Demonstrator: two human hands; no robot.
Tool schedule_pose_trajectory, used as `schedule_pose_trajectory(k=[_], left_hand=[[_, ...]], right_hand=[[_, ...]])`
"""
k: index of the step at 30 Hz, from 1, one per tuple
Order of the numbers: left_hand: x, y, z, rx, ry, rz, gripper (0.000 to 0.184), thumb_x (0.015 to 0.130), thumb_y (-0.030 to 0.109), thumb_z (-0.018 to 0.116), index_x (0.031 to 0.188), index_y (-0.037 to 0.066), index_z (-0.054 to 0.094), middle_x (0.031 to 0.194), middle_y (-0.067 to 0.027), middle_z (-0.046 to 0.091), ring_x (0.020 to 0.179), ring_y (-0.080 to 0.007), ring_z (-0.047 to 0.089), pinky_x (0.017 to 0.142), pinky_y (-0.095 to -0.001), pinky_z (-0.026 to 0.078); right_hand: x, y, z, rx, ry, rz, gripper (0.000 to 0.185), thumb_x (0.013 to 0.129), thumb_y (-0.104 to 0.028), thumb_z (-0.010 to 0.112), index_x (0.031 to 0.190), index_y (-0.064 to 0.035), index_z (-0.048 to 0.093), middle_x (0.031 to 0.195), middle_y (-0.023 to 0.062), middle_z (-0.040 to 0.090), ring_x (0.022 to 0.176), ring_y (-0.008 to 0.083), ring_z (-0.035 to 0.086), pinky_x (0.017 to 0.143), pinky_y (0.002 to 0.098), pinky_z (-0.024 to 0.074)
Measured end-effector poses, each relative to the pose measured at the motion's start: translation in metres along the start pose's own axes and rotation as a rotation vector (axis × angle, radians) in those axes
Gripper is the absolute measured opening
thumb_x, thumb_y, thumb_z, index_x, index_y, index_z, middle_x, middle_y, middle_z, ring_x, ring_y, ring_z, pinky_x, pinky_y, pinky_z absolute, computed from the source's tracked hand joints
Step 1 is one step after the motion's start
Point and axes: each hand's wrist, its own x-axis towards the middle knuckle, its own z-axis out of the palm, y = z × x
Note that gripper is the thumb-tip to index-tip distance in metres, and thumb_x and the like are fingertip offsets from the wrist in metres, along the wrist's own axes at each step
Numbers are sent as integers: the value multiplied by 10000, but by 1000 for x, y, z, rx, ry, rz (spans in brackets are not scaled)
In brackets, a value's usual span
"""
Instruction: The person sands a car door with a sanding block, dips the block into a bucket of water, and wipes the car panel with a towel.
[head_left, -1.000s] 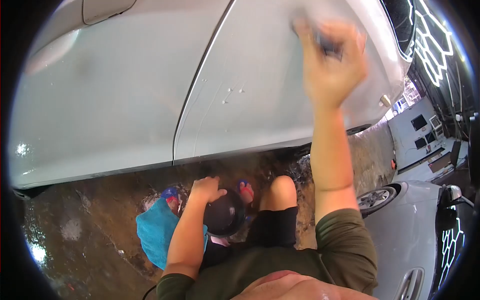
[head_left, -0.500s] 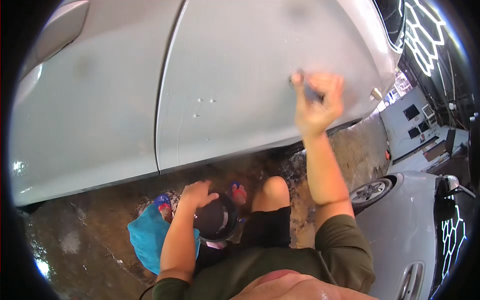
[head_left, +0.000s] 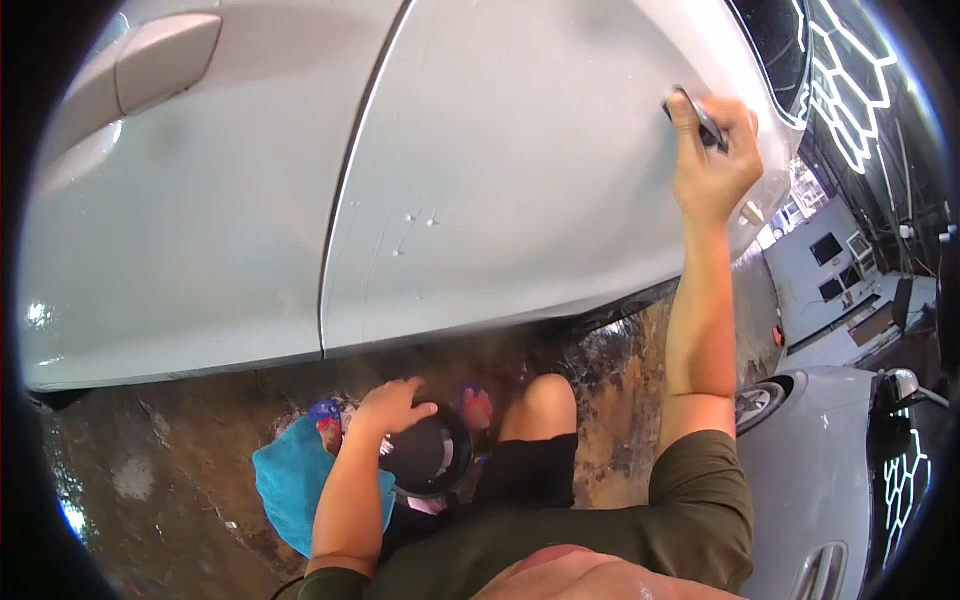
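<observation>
A silver car [head_left: 250,200] fills the upper part of my view, its lower edge running above a wet, stained floor [head_left: 200,490] and a dark seam [head_left: 362,160] splitting its side. Off to my right a second car [head_left: 810,470] is parked, one wheel showing. A blue towel [head_left: 295,480] is draped over the left leg, and just beside it, between the two feet, sits a black bucket [head_left: 465,455]. My right grip [head_left: 718,175] is reached far out to the car's side, thumb and fingers clamped on a small dark block [head_left: 712,130]; I have that block up against the panel, near its curved right end. My left grip [head_left: 392,408] is over the bucket's near-left rim, digits apart and nothing between them; I cannot tell whether it touches the rim. A few white drops [head_left: 410,218] with thin trails mark the panel right of the seam.
</observation>
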Motion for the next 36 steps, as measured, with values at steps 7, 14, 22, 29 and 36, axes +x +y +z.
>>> schedule_pose_trajectory(k=[7,14,22,29,36], left_hand=[[1,-8,-12,238,-204,-312,657,911,552,688,1359,73,636,1249,-237,709,1190,-416,671,1002,-526,535],[7,-18,0,42,-72,-109,723,882,597,693,1383,82,614,1251,-222,713,1193,-415,669,1012,-523,532],[15,-14,9,179,-164,-172,726,878,605,692,1374,79,624,1223,-232,718,1184,-416,671,1008,-519,533],[-4,-3,-1,163,-159,-199,702,917,566,675,1422,86,592,1283,-242,692,1236,-404,649,1044,-522,514],[10,-2,5,133,-179,-115,691,912,573,680,1390,79,608,1246,-236,708,1194,-410,670,1005,-523,537]], right_hand=[[111,-44,39,142,-92,-265,300,769,-160,920,830,-17,663,699,53,640,664,159,568,630,309,440],[27,39,1,159,-114,-108,194,856,-104,876,805,-47,698,845,53,742,699,152,675,582,283,507],[64,-37,30,326,-100,-101,183,804,-93,880,839,-47,707,756,42,706,660,167,618,619,306,490],[-33,-35,22,91,170,-25,273,709,-155,944,771,-115,682,735,13,695,681,200,577,689,334,424],[-19,-51,28,74,108,-27,319,725,-137,962,823,-55,670,767,54,675,765,208,615,712,339,507]])
